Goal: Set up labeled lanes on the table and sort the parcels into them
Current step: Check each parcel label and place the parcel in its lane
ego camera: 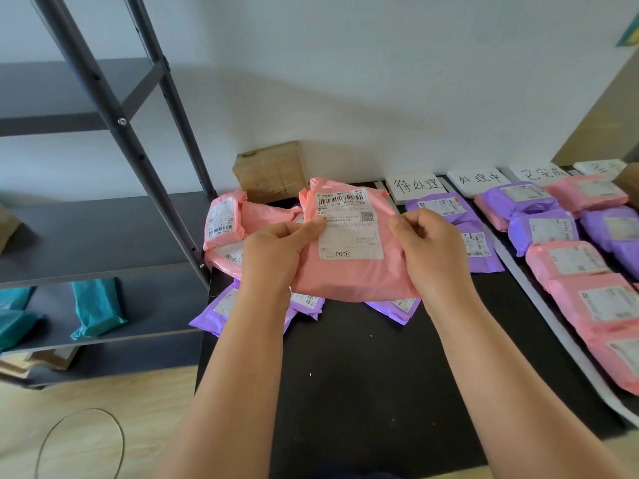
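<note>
The lane cards (418, 186) are up and sorted parcels (570, 261) fill lanes, yet the left hand (273, 250) and right hand (432, 247) pinch a pink parcel (349, 274) above the table (363, 375), over an unsorted pile (224, 219)

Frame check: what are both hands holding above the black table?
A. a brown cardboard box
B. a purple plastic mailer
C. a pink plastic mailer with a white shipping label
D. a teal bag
C: the left hand and the right hand each grip one side of the pink plastic mailer.
</note>
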Motion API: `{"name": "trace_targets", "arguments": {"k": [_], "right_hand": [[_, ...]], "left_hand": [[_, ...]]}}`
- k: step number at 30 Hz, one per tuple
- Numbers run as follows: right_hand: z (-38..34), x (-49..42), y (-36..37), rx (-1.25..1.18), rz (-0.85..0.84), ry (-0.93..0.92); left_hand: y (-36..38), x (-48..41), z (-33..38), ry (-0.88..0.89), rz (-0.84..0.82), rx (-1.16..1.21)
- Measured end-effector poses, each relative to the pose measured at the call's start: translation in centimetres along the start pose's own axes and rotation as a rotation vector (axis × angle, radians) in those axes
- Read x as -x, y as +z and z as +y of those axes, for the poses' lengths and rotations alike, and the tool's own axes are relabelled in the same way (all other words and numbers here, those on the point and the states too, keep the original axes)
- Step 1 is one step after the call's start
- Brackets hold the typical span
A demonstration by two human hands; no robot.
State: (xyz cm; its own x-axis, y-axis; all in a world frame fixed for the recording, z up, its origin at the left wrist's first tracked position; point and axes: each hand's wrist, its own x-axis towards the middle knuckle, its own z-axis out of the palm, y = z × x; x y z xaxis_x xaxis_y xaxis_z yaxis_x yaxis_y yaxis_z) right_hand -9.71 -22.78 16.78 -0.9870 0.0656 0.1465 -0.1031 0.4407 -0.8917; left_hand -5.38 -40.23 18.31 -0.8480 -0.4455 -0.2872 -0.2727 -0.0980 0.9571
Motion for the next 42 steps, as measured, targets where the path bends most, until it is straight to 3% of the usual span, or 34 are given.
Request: {"name": "trace_targets", "arguments": {"k": [10,17,21,24,32,42], "right_hand": [[0.0,0.8,0.0,-0.026,-0.007,-0.105],[0.1,1.0,0.2,-0.050,-0.060,-0.107],[0.2,1.0,0.4,-0.036,-0.032,-0.084],[0.0,1.3,0.3,-0.034,0.035,-0.166],[0.0,0.5,0.5,0.314,0.164,-0.526],[1.5,1.5,0.6,0.357,0.192,-0.473]], "left_hand": [[-0.4,-0.8,-0.7,0.119,-0.066,-0.046],[0.0,0.1,-0.3,0.206,-0.003,-0.042],[-0.1,0.3,0.0,0.223,0.046,-0.106],[0.1,0.2,0.0,0.257,0.075,-0.198],[0.7,0.4,-0.5,0.339,0.007,-0.385],[1.0,0.3,-1.5,0.431,-0.040,-0.473]]}}
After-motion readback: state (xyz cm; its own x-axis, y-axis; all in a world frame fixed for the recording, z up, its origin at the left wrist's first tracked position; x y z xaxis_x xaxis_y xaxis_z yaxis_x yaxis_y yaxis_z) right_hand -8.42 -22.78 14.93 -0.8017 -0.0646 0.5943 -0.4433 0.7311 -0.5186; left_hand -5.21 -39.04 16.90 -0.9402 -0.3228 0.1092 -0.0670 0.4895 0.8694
